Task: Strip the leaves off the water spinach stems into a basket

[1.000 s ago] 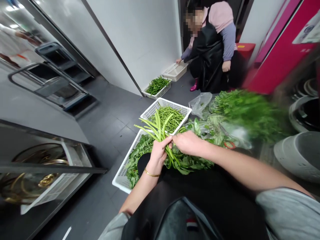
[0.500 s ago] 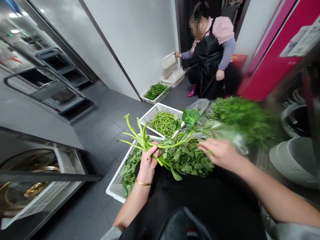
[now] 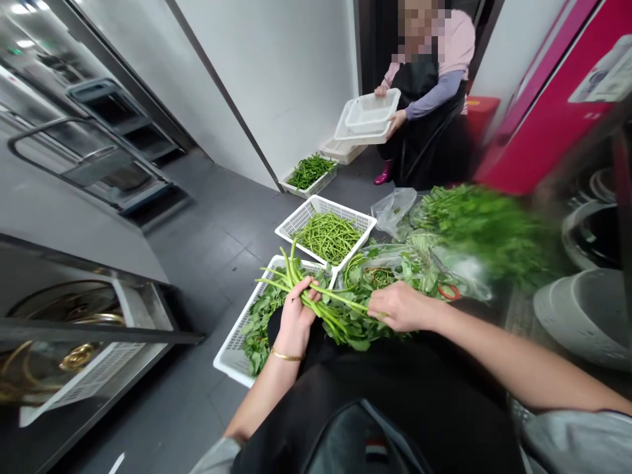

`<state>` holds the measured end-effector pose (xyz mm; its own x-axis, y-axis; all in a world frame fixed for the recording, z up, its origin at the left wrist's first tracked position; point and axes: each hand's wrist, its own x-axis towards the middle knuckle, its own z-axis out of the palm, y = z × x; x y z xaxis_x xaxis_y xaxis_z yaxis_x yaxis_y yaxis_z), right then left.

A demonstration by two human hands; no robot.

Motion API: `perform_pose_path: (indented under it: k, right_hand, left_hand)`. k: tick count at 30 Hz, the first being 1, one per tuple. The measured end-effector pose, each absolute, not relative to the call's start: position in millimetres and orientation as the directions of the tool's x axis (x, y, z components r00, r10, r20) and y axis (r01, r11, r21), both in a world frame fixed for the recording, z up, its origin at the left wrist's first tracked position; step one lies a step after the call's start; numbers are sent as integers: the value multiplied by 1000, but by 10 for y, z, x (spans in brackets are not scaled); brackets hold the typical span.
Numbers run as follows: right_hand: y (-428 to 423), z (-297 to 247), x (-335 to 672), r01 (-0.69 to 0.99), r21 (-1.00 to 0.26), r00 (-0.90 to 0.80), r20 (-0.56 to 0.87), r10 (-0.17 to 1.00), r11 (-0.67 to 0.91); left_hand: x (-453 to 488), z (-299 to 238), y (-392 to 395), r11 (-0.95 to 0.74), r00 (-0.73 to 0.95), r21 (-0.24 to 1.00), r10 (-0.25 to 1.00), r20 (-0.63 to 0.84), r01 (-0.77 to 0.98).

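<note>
My left hand [image 3: 299,306] is closed around a bunch of green vegetable stems [image 3: 291,273], their cut ends pointing up and to the left. To its right, my right hand [image 3: 402,306] pinches the far part of some of these stems, fingers pressed together. Loose leafy greens [image 3: 363,332] lie under and between both hands. A white plastic basket [image 3: 230,349] with more leafy greens stands below my left hand. Just beyond it, a second white basket [image 3: 284,229] holds thin green stem pieces [image 3: 330,237].
A co-worker [image 3: 429,99] squats ahead, holding white trays [image 3: 368,118]. A basket of green vegetables [image 3: 310,172] sits by the wall. At right are a heap of greens [image 3: 484,227], orange-handled scissors [image 3: 449,291] and a white bucket [image 3: 582,319]. A metal shelf [image 3: 99,339] stands left.
My right hand has moved left, closer to my left hand, and a large leaf is no longer seen by the stems. The co-worker has lifted trays with both hands.
</note>
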<state>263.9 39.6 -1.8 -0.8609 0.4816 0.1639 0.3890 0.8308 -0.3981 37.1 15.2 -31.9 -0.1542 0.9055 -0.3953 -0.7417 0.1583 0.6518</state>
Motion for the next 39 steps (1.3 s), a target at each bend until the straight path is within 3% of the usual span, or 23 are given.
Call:
perform_pose_path:
  k: [2,4,6,7,9,12,15,17,19,21,24,26,27,30,32,35,37,39]
  right_hand:
    - [407,-162,2694,385,-682,-641,286,712,621]
    - [469,-267,2824,313,-884,-265,271,925,348]
    - [561,-278,3009,259,-942,18,225,974,213]
    - [604,-243,3103,262,-944,76,228,971,201]
    - [658,-110,3230,354,-893,-2,297,955,278]
    - [642,106,3143,520,-669,-359,393,847,531]
    - [573,168,2781,554,-393,-687,282,670,734]
    - [526,120,2542,504,-297,-810,165,563,811]
    - [484,42,2408,422,-335,-849,179,496,843]
    - [457,-36,2425,333,-518,-785,311,535,788]
    - [484,-100,2719,258,-785,-381,453,806,563]
    - [549,-77,2986,272,-856,-116,424,898,439]
    - [583,-46,3091,311,-859,-82,402,912,407]
    - [642,85,3131,490,-760,-350,276,895,426]
    - [639,146,2909,544,-640,-576,185,796,542]
    - [632,129,2453,485,-504,-800,74,595,714]
    - [647,52,2250,415,-532,-863,26,504,738]
    - [661,-50,2176,356,-668,-852,54,520,654]
  left_hand:
    - [396,-331,157,154,-169,626,889,-426,-764]
    - [410,-321,153,128,-180,629,898,-402,-766]
    - [397,-301,151,91,-209,638,902,-379,-765]
    - [384,-291,150,74,-228,643,899,-373,-762]
    - [367,-275,145,57,-252,665,899,-359,-744]
    - [410,-253,125,54,-244,717,920,-306,-695]
    - [508,-216,98,69,-223,741,932,-287,-668]
    - [563,-192,82,88,-203,734,932,-299,-674]
    - [597,-184,67,120,-170,715,932,-320,-688]
    - [604,-200,53,167,-124,692,928,-351,-702]
    - [561,-256,42,164,-142,667,914,-380,-727]
    - [513,-295,40,114,-204,674,904,-375,-730]
    - [496,-309,38,104,-217,691,907,-362,-716]
    - [508,-319,27,114,-168,791,950,-264,-602]
    - [561,-300,20,107,-130,848,971,-203,-519]
    - [633,-270,4,124,-71,889,983,-172,-441]
    - [651,-263,-13,149,-47,881,981,-190,-449]
    - [654,-262,-26,159,-67,835,972,-227,-527]
